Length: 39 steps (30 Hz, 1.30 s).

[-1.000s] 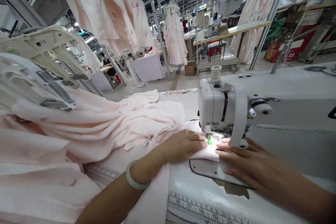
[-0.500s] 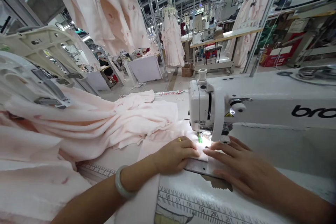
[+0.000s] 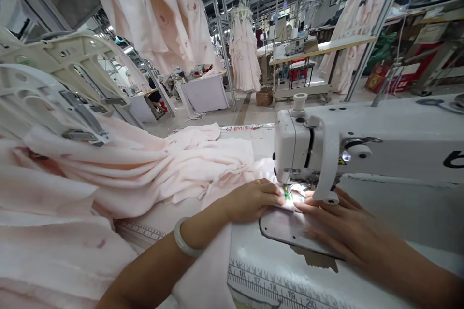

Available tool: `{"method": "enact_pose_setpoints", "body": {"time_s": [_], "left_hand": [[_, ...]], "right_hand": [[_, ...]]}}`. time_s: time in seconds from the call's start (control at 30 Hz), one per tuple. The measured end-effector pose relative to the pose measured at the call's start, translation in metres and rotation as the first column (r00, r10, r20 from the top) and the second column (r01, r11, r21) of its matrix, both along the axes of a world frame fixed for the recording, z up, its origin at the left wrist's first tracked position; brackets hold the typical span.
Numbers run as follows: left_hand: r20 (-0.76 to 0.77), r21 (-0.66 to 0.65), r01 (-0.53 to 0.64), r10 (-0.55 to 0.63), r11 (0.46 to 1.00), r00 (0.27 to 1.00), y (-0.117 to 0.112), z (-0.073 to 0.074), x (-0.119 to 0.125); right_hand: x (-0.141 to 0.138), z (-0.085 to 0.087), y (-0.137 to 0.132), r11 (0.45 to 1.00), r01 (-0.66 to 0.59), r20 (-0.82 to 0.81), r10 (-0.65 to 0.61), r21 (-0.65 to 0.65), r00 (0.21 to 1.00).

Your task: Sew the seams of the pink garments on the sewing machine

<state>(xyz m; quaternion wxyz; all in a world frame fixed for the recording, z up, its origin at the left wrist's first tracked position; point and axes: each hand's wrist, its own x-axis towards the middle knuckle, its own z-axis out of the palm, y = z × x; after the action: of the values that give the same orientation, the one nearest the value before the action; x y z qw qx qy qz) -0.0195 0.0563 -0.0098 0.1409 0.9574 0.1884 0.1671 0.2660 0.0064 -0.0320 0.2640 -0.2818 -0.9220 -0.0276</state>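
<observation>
A pale pink fabric piece runs from the table's front up to the lit needle area of a white sewing machine. My left hand, with a ring and a pale bangle, is closed on the fabric, fingertips just left of the presser foot with its green part. My right hand lies with fingers stretched out on the machine bed, fingertips at the fabric's edge right of the foot. The machine's white lever partly hides these fingers. The metal needle plate shows in front of both hands.
A large heap of pink fabric drapes over the table's left side, below beige hanger clamps. A printed ruler strip runs along the front. More pink garments hang overhead; a cardboard box sits on the floor behind.
The fabric and my left hand have moved forward toward the presser foot, uncovering more of the needle plate. My right fingers have also slid slightly forward. The whole view has shifted, placing the machine farther right.
</observation>
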Motion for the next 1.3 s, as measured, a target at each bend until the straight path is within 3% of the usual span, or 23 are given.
{"method": "enact_pose_setpoints", "body": {"time_s": [0.43,0.6,0.8,1.07,1.3], "left_hand": [[0.035,-0.006,0.02,-0.02,1.0,0.999,-0.001,-0.001,-0.003],[-0.044,-0.002,-0.053,0.053,0.999,0.998,0.008,-0.002,-0.003],[-0.131,0.0,-0.163,0.162,0.987,0.978,0.009,0.002,0.001],[-0.149,-0.017,-0.169,0.165,0.985,0.975,0.008,0.004,0.002],[-0.121,-0.035,-0.169,0.164,0.985,0.979,0.006,0.004,0.0]], "right_hand": [[-0.007,-0.003,-0.001,0.998,0.055,0.044,-0.053,-0.039,0.998],[-0.007,-0.002,-0.003,0.987,0.122,0.084,-0.114,-0.104,0.99],[-0.002,-0.009,0.0,0.98,0.105,0.042,-0.099,-0.171,0.994],[0.002,-0.006,0.003,0.959,0.103,0.014,-0.103,-0.264,0.995],[0.004,-0.007,0.007,0.959,0.092,0.014,-0.092,-0.267,0.996]]}}
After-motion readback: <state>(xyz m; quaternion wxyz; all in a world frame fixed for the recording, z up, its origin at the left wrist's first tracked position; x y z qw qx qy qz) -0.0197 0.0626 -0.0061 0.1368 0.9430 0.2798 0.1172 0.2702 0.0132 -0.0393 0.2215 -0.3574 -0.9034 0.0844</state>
